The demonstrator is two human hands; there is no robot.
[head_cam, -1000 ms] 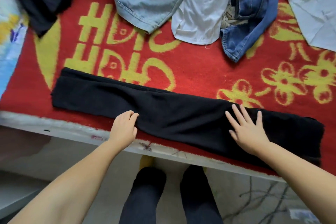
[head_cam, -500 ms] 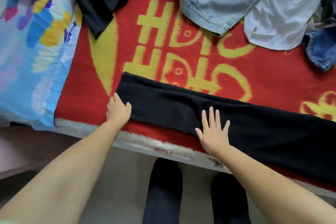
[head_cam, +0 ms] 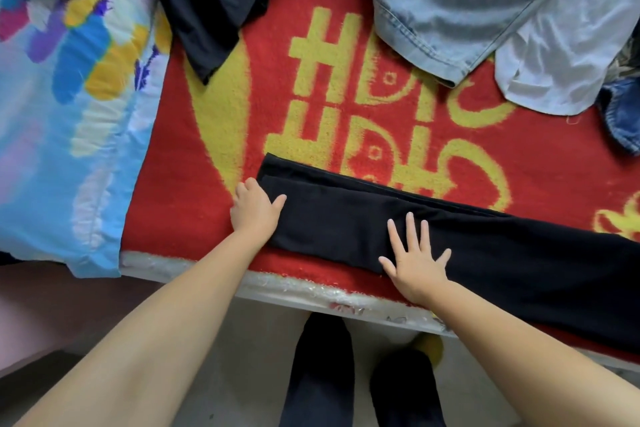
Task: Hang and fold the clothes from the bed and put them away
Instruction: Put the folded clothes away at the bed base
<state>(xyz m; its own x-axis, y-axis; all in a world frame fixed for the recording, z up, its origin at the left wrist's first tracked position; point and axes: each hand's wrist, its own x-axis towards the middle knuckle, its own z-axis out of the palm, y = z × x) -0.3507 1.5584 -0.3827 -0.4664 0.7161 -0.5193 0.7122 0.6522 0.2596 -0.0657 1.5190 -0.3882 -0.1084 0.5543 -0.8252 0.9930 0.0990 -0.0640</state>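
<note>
Gripping black trousers (head_cam: 450, 246) end, left hand (head_cam: 254, 210), right hand (head_cam: 417, 262) flat

A domestic bedroom, viewed from above the edge of a bed (head_cam: 311, 291). The mattress is covered by a red blanket (head_cam: 214, 163) with yellow motifs and, beside it, a multicoloured bedsheet (head_cam: 62, 135). Everyday garments lie scattered over them: black trousers (head_cam: 467, 246), pale denim jeans (head_cam: 450, 0), a white shirt (head_cam: 561, 55) and a black top (head_cam: 201, 7).
</note>
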